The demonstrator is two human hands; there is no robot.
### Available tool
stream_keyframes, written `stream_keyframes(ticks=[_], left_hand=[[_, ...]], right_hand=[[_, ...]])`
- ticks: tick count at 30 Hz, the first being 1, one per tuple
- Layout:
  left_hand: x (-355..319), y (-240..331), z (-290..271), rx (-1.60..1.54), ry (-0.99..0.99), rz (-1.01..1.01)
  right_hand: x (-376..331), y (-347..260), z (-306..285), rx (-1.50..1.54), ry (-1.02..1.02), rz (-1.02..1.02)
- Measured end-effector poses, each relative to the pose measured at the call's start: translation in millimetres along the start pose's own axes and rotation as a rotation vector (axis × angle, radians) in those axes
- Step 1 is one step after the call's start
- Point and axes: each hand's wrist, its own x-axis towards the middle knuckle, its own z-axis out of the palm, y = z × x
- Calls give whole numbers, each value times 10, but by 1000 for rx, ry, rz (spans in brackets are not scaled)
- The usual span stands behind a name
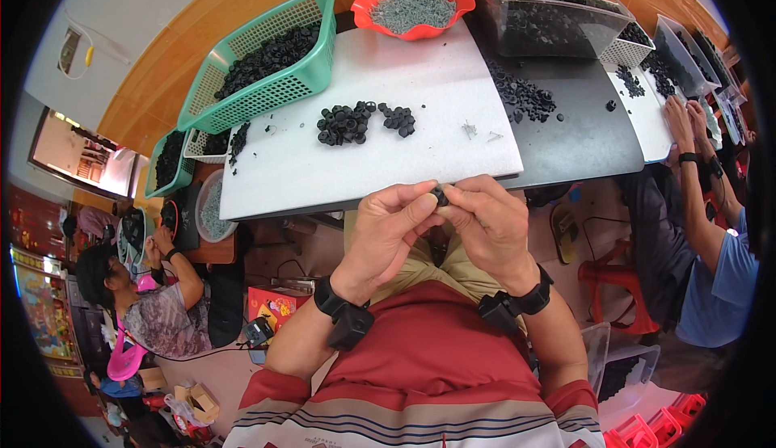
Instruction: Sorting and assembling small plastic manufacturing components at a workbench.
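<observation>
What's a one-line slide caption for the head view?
Both hands, left hand and right hand, pinch a small black part above a white board with a pile of black parts.

White tabletop (436,137), green basket (267,60), red bowl (414,4), loose black parts (364,121), clear bin (550,12)

We see a bright, evenly lit scene with soft daylight and only faint shadows under the white board (436,109). Mild glare washes the board's surface toward twelve o'clock. Straight edges bow strongly toward the rim, and a black vignette rings the frame. The centre is sharp; detail smears at nine and three o'clock.
</observation>
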Motion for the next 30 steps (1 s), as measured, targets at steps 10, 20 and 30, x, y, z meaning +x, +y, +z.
stream_keyframes(ticks=[10, 20, 30], left_hand=[[-20, -25, 29, 103, 19, 0], [-49, -139, 81, 198, 38, 47], [-78, -198, 157, 118, 57, 56]], right_hand=[[-44, 11, -25, -13, 9, 31], [-58, 23, -117, -121, -11, -50], [-108, 31, -127, -249, -21, -127]])
